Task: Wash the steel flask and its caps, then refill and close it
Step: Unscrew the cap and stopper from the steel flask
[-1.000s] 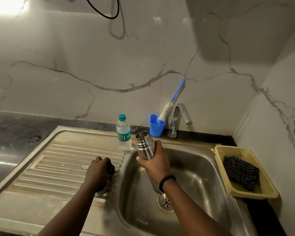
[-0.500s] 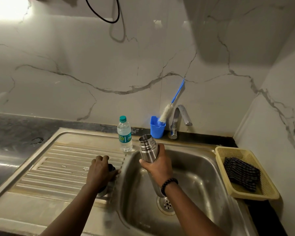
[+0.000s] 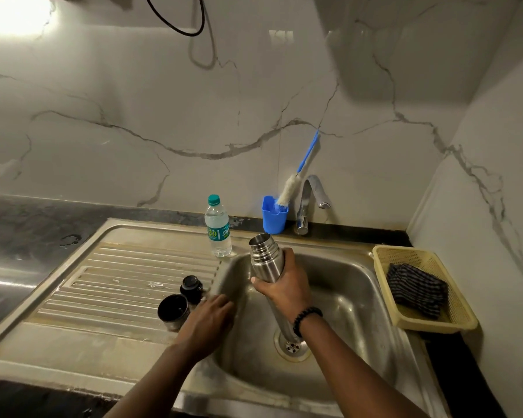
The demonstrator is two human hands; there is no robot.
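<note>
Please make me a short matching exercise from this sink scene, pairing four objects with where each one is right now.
Things:
1. steel flask
2. bottle brush
3. striped cloth
4. two caps

Places:
A. in the yellow basket
B. on the ribbed drainboard, near the left hand
C. gripped in the right hand over the sink basin
D. standing in the blue cup by the tap

Pairs: 1-C, 2-D, 3-A, 4-B
</note>
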